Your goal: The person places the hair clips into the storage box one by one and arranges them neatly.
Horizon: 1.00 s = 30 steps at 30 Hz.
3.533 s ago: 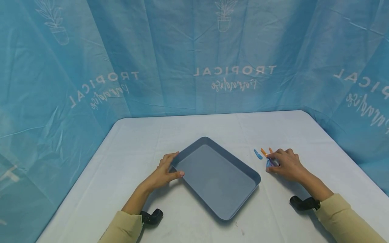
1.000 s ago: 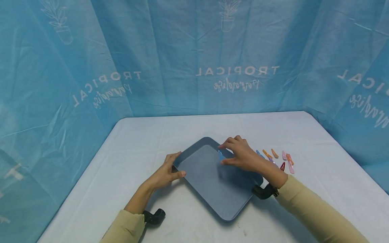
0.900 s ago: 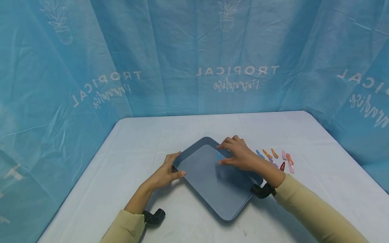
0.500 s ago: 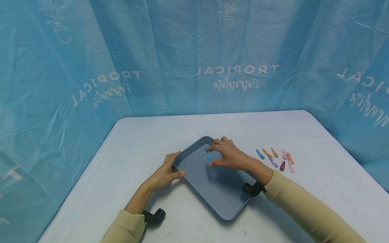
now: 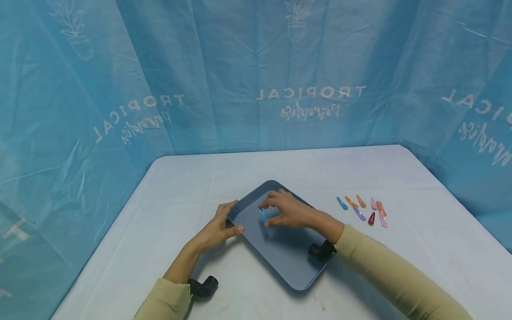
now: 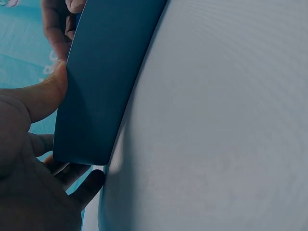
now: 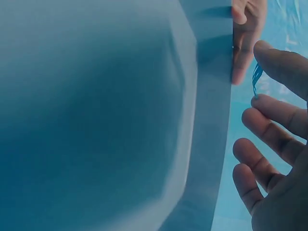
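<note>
A grey-blue rectangular tray (image 5: 294, 271) lies turned at an angle on the white table. My left hand (image 5: 218, 227) grips its left corner, thumb at the rim and the other fingers around the outside; the left wrist view shows the thumb (image 6: 53, 89) against the tray's wall. Over the tray's left half, my right hand (image 5: 290, 211) pinches a small blue hair clip (image 5: 263, 215) between thumb and forefinger. In the right wrist view this clip (image 7: 257, 79) spans the two fingertips, above the tray wall (image 7: 211, 110).
Right of the tray lie several more hair clips: a blue one (image 5: 342, 203), orange ones (image 5: 361, 201), a purple one (image 5: 359, 214), a red one (image 5: 371, 218) and pink ones (image 5: 383, 219). A blue printed curtain (image 5: 224, 80) hangs around the table.
From the clips at the right, my right hand has come left over the tray with the blue hair clip, drifting further left and slightly lower. My left hand has stayed on the tray's corner.
</note>
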Each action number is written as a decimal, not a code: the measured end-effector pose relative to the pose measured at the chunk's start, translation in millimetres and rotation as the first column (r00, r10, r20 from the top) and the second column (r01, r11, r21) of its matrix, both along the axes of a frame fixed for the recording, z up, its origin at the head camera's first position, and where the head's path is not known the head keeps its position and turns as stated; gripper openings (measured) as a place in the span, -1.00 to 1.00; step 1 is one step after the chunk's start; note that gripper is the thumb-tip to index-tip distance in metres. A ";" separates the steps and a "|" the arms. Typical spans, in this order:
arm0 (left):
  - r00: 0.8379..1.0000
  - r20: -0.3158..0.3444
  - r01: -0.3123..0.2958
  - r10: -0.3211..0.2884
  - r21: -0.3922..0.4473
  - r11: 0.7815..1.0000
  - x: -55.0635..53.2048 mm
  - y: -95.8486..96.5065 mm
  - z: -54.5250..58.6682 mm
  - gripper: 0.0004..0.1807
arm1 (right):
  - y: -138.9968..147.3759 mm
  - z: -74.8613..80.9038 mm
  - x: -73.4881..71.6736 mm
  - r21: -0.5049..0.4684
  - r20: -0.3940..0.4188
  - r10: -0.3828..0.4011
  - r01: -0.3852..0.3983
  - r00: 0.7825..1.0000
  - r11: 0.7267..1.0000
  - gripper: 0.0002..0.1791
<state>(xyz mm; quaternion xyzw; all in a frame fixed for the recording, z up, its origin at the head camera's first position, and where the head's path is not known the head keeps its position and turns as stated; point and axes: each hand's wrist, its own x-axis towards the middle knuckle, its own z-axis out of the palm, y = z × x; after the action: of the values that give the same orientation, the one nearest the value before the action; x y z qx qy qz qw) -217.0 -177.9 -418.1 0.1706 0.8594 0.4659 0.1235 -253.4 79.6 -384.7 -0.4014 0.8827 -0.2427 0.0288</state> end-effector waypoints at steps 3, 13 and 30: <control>1.000 -0.005 0.000 0.000 -0.001 1.000 0.1 0.1 -0.4 -0.07 | -3.4 -1.4 -0.4 0.005 0.025 0.022 -0.022 0.999 1.000 -0.45; 1.000 -0.005 0.015 -0.015 0.011 1.000 0.4 -0.4 -1.7 -0.07 | -17.5 -6.7 0.4 0.053 0.050 0.061 -0.063 0.997 0.997 -0.47; 0.999 -0.035 0.021 -0.022 -0.016 1.000 -0.8 -0.5 -0.8 -0.09 | -29.4 -20.1 3.2 0.133 0.080 0.144 -0.153 0.986 0.979 -0.48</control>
<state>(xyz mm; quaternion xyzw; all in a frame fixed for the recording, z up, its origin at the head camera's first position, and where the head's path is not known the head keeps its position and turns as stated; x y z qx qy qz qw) -217.8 -178.4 -418.9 0.1870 0.8633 0.4545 0.1146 -250.3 50.3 -404.8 -0.4545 0.8634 -0.1920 0.1055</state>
